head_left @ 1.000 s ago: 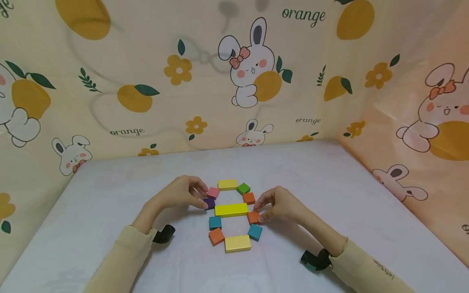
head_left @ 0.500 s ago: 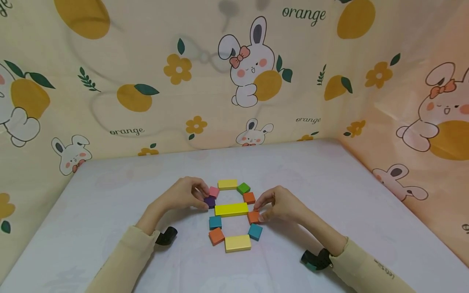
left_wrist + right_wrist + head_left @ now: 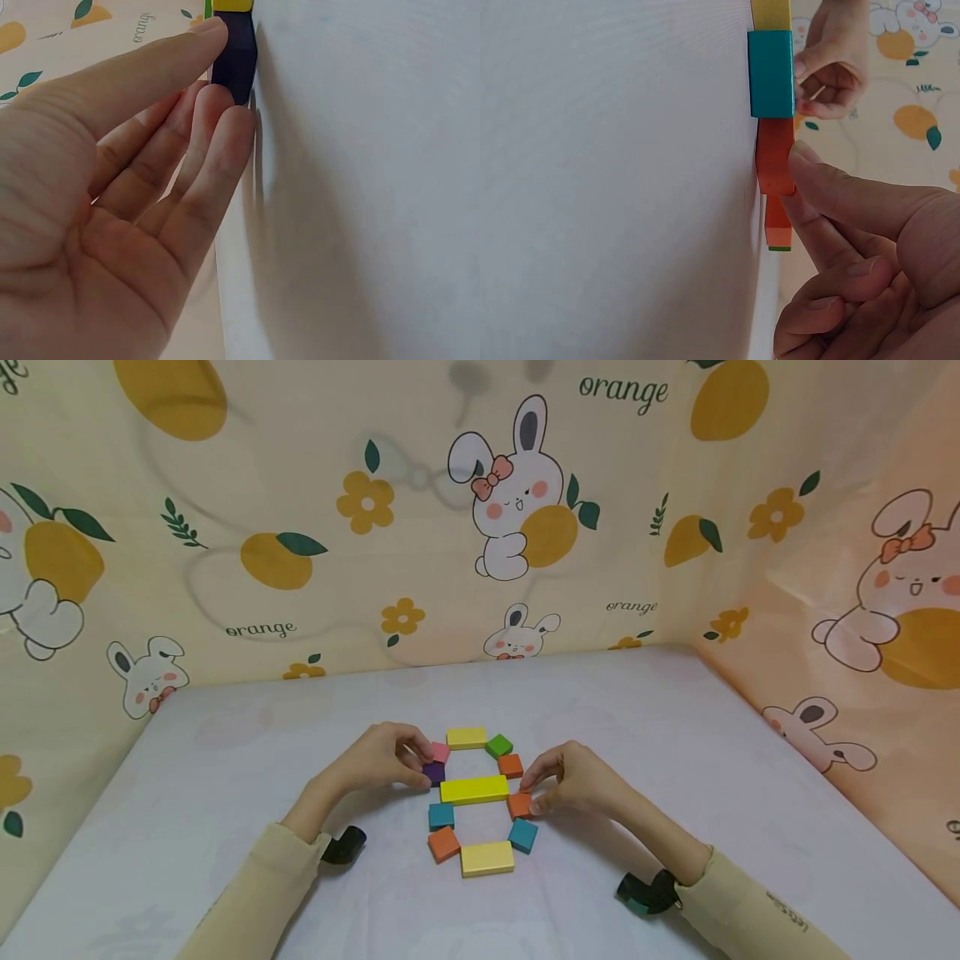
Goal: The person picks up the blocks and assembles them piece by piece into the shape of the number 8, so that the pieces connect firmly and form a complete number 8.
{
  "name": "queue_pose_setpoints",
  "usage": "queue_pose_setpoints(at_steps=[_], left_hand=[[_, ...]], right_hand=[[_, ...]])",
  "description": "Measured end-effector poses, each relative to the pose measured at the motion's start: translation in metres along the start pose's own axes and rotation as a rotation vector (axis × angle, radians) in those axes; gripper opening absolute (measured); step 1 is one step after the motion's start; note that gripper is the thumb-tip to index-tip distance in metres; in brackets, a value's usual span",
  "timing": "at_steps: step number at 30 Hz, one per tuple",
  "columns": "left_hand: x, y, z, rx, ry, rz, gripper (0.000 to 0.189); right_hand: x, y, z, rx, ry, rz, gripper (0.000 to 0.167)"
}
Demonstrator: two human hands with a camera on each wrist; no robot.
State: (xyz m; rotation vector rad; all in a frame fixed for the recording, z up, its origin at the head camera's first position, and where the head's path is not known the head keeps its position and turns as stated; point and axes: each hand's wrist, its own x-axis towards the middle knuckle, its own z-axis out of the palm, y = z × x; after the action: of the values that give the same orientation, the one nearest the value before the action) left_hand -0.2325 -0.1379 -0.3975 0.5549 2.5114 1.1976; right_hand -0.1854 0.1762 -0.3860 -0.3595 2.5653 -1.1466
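Small coloured wooden blocks lie in a figure-eight outline on the table. My left hand [image 3: 384,755] is at its upper left side, the thumb and a fingertip pinching the purple block [image 3: 434,774]. Just beyond, the pink block [image 3: 440,752] sits against the fingertips. On the other side, my right hand [image 3: 576,779] holds an orange block [image 3: 519,806] between thumb and index finger, at the right end of the long yellow block [image 3: 474,790]. In the right wrist view this orange block [image 3: 776,156] touches a teal block [image 3: 771,73]. The other right fingers curl loosely.
A pale yellow block [image 3: 467,738], a green block [image 3: 499,746] and another orange block [image 3: 511,766] form the far part. Nearer lie two teal blocks, one at left [image 3: 441,817], an orange block [image 3: 443,844] and a pale yellow block [image 3: 487,859]. A printed cloth [image 3: 420,568] stands behind.
My left hand has moved slightly right, bringing the purple and pink blocks closer to the long yellow block. The right hand and its orange block have stayed in place.
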Motion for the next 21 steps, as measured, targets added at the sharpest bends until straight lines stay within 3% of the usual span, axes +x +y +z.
queue_pose_setpoints(at_steps=[21], left_hand=[[-0.0014, 0.005, -0.004, 0.023, 0.014, 0.01, 0.028]], right_hand=[[0.0002, -0.0004, 0.0002, -0.008, 0.0, 0.0, 0.023]])
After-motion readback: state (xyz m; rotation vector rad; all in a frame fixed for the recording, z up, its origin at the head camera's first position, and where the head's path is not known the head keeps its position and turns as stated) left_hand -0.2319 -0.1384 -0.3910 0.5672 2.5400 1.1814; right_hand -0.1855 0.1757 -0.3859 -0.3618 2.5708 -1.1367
